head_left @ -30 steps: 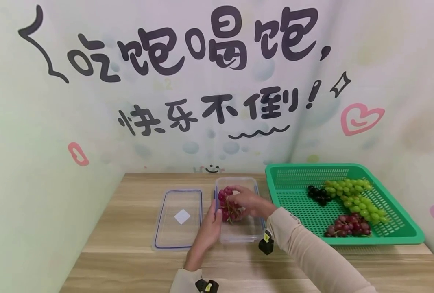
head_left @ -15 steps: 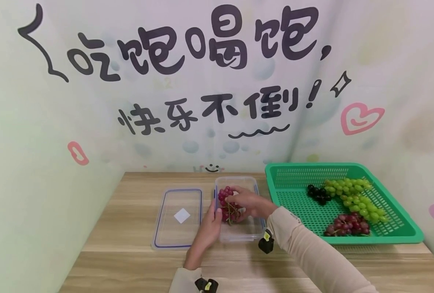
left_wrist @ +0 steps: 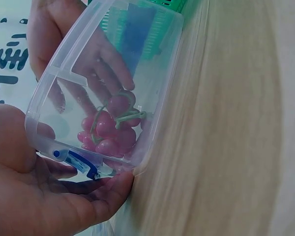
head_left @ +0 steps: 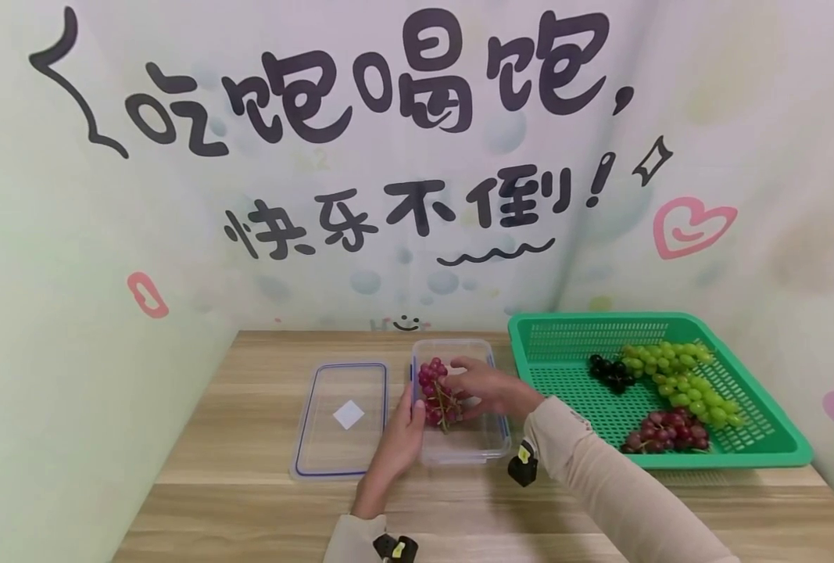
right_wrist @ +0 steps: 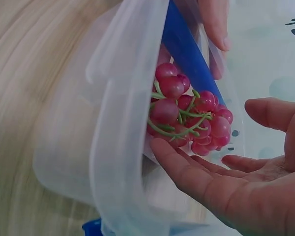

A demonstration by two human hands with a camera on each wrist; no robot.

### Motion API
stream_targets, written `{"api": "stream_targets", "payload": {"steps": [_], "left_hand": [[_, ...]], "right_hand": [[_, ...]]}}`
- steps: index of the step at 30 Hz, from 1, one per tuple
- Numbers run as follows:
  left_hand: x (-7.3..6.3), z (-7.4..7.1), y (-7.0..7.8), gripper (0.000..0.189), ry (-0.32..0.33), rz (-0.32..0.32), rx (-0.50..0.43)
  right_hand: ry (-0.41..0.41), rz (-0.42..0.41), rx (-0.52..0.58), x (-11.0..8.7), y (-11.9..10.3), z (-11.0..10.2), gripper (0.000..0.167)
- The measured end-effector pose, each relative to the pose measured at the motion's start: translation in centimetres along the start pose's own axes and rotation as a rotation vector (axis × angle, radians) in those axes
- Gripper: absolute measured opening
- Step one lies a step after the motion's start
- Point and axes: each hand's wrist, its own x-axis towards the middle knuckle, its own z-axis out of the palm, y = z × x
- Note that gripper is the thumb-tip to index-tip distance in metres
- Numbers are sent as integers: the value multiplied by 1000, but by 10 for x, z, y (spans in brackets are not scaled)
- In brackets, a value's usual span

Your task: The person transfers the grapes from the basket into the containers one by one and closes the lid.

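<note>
A clear plastic food container [head_left: 467, 450] stands on the wooden table, its top open. Inside, against its left wall, lies a bunch of red grapes [head_left: 431, 373] with green stems, also visible in the right wrist view as red grapes [right_wrist: 219, 125]. My left hand [head_left: 402, 436] holds the container's left side, the thumb over the rim and the fingers along the outer wall by a blue-edged clip [left_wrist: 78, 161]. Over the container, my right hand [head_left: 485, 387] has its thumb and fingers spread apart beside the grapes; one fingertip is at the bunch's lower edge.
Left of the container lies a clear lid [head_left: 306, 446] with a blue seal and a white square label [head_left: 348, 415]. At the right, a green basket [head_left: 733, 459] bears black grapes [head_left: 612, 374], green grapes [head_left: 698, 397] and more red grapes [head_left: 666, 432]. A printed wall hanging [head_left: 360, 289] stands behind.
My right hand has loosened from the red grapes and drawn slightly to the right, its fingers opening. The bunch stays in the container, and my left hand has hardly moved.
</note>
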Motion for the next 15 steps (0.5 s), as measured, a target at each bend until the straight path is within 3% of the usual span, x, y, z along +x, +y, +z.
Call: {"api": "stream_targets", "payload": {"steps": [5,15], "left_hand": [[0,1,0,54,-8,-6,2],[1,2,-2,54,3,-14,9]], "right_hand": [[-22,-25,-29,-7,0,-6,63],[-74,-163,-155,-20,-10,-27,56]]}}
